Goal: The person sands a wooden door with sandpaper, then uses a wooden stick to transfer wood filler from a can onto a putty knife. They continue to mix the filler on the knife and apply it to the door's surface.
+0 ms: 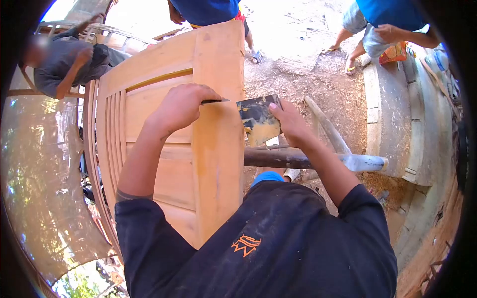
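A wooden door panel (218,164) with slats and recessed panels lies in front of me, to the left. Over its right-hand board my left hand (176,109) is closed on a thin, dark-bladed scraper (214,101); most of the tool is hidden under the fingers. The board below the blade has a darker yellowish smear. Just past the door's right edge, my right hand (293,124) grips a black square plate (256,110), thumb on top. Tan putty (263,132) is spread over the plate's near part.
A dark beam with a pale end (365,163) runs beneath my right forearm. A person in grey (74,62) is at the far left; two people in blue (206,10) (392,15) stand beyond. Concrete blocks (390,114) line the right side. Wood shavings cover the ground.
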The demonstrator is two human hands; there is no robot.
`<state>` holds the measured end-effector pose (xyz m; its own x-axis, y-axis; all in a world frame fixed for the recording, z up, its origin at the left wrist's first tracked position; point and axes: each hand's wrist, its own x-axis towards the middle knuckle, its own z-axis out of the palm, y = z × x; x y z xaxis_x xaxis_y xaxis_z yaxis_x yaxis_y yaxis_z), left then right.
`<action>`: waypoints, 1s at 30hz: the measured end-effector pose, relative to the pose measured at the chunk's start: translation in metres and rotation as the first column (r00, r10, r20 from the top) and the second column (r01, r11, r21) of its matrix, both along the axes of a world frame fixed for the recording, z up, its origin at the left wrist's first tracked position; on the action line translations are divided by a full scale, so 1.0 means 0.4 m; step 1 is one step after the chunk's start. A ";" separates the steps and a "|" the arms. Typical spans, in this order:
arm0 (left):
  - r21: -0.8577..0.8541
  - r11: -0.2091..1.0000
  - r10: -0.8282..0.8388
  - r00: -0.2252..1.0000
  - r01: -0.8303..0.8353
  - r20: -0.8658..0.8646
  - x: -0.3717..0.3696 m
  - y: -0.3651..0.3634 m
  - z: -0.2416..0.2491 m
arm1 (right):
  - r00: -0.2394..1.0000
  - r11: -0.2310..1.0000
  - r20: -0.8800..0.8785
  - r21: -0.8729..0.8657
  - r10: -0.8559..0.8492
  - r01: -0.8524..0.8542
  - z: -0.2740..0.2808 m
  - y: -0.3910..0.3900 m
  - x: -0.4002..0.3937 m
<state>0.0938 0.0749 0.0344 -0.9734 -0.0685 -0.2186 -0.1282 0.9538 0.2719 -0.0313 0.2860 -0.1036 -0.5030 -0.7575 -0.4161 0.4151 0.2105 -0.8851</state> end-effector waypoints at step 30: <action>-0.041 0.984 0.176 0.980 -0.173 0.095 -0.047 0.048 -0.085 | 0.865 0.917 0.361 -0.059 -0.348 0.393 0.086 0.538 0.128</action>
<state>0.0749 0.0942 0.0004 -0.9199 -0.2440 -0.3072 -0.3177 0.9226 0.2187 0.0198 0.5010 -0.0692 -0.6041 -0.6006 -0.5238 0.7168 -0.1222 -0.6865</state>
